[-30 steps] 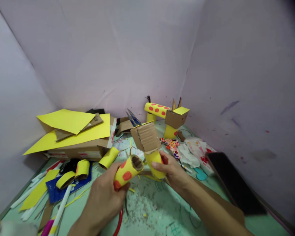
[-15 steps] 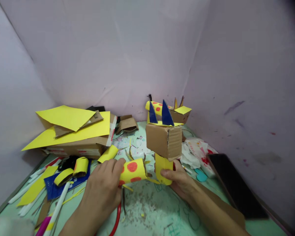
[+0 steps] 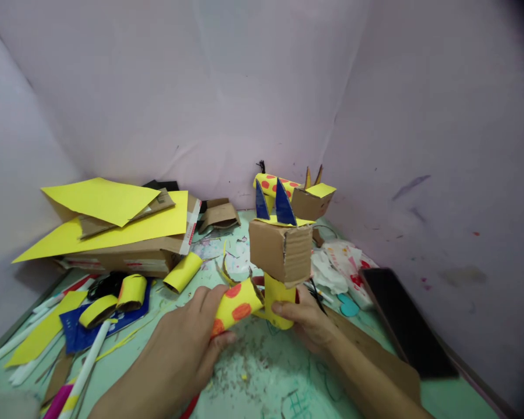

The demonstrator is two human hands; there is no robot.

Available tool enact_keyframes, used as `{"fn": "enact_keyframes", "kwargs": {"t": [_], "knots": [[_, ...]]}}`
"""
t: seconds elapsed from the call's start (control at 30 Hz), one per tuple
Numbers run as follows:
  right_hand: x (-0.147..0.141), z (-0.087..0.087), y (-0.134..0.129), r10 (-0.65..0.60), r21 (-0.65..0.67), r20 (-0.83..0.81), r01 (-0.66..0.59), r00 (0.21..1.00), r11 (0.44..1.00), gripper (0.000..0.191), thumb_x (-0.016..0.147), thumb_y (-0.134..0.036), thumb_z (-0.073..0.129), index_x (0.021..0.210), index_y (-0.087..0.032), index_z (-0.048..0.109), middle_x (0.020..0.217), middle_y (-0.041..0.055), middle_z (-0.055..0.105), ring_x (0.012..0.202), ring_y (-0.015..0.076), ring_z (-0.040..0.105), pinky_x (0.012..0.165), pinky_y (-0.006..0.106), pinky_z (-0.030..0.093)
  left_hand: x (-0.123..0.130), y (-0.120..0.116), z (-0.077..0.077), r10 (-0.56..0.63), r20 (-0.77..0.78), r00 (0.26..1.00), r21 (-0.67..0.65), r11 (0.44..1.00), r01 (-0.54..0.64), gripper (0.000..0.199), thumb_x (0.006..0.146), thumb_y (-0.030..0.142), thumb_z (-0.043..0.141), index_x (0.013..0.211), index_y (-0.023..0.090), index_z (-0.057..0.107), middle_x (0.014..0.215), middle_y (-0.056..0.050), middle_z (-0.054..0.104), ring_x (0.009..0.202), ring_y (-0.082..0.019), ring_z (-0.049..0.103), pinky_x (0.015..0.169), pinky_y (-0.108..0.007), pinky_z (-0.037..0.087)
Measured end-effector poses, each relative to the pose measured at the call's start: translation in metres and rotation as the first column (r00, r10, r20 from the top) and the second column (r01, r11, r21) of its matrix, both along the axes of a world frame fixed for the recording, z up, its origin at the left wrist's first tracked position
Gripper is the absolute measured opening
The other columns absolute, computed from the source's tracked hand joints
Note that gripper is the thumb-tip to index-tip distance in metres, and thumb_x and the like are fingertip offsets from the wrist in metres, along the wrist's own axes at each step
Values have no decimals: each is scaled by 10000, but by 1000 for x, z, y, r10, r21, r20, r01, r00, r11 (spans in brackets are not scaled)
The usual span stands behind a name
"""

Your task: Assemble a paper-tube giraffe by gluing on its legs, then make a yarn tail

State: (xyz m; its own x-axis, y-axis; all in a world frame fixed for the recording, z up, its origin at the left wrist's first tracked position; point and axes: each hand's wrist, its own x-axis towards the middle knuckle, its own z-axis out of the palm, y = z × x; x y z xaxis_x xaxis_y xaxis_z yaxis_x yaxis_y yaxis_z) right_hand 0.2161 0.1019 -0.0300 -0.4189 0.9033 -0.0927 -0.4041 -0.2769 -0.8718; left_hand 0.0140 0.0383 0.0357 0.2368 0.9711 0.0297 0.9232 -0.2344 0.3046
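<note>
My left hand (image 3: 192, 331) is wrapped round a yellow paper tube with orange spots (image 3: 240, 305), its open end facing right. My right hand (image 3: 303, 314) grips a short yellow tube (image 3: 279, 302), thumb across its front. On top of that tube sits a brown cardboard box (image 3: 268, 247) with a yellow top and two dark blue pointed pieces (image 3: 284, 203). The spotted tube's end is close beside the yellow tube; whether they touch I cannot tell. Behind stands a similar spotted figure (image 3: 312, 201) with a cardboard box head.
Yellow sheets (image 3: 105, 201) lie on cardboard at the left. Nearer are yellow tube pieces (image 3: 131, 293), a blue sheet (image 3: 72, 334) and white markers (image 3: 85, 366). A black phone-like slab (image 3: 404, 320), crumpled plastic (image 3: 347, 265) and a blue heart (image 3: 348, 305) lie right.
The spotted tube in my left hand is now tilted, its right end raised and nearer the yellow tube. The whole view has shifted slightly, with things appearing further left.
</note>
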Motion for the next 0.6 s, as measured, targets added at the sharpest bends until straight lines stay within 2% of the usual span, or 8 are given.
{"fn": "enact_keyframes", "kwargs": {"t": [0.1, 0.23, 0.33, 0.4, 0.5, 0.6], "knots": [[2, -1, 1, 8, 18, 27, -9, 1000, 1000, 486, 549, -261, 769, 1009, -163, 648, 893, 80, 696, 800, 230, 628, 695, 335, 464, -2, 1, -1, 24, 38, 999, 2, 1000, -24, 375, 831, 316, 425, 1191, 236, 492, 1063, -97, 628, 882, -252, 631, 710, -316, 462], [6, -3, 4, -49, 94, 160, 34, 986, 995, 451, 534, -301, 777, 948, -158, 667, 880, 76, 692, 804, 237, 618, 697, 335, 467, -13, 2, 3, 90, 66, 994, 44, 995, -93, 440, 781, 357, 510, 1208, 258, 478, 1057, -73, 661, 895, -274, 640, 707, -325, 457], [8, -6, 7, -112, 176, 251, 69, 962, 982, 456, 509, -299, 797, 925, -170, 661, 903, 69, 688, 812, 240, 612, 718, 346, 476, -21, 2, 7, 138, -11, 990, 81, 987, -137, 475, 747, 340, 548, 1211, 263, 485, 1053, -71, 670, 863, -293, 648, 680, -335, 447], [9, -7, 7, -103, 190, 270, 52, 957, 980, 482, 515, -292, 800, 961, -180, 655, 975, 80, 682, 819, 245, 618, 714, 355, 486, -23, 1, 7, 158, -97, 983, 79, 985, -151, 470, 746, 301, 536, 1212, 260, 491, 1055, -85, 663, 844, -309, 650, 659, -349, 441], [9, -7, 5, -16, 174, 248, -28, 969, 984, 521, 541, -293, 798, 1029, -187, 651, 1048, 101, 673, 872, 269, 625, 742, 374, 492, -20, 1, 3, 120, -160, 980, 27, 993, -117, 452, 749, 285, 535, 1199, 266, 498, 1061, -91, 644, 835, -302, 647, 660, -358, 442], [4, -7, -1, -14, 156, 188, -16, 982, 988, 521, 546, -294, 805, 1034, -189, 659, 1052, 107, 673, 953, 294, 611, 795, 392, 483, -11, 2, -3, 72, -155, 985, -2, 997, -73, 435, 752, 277, 537, 1184, 270, 490, 1075, -86, 629, 880, -285, 632, 688, -351, 443]]}}
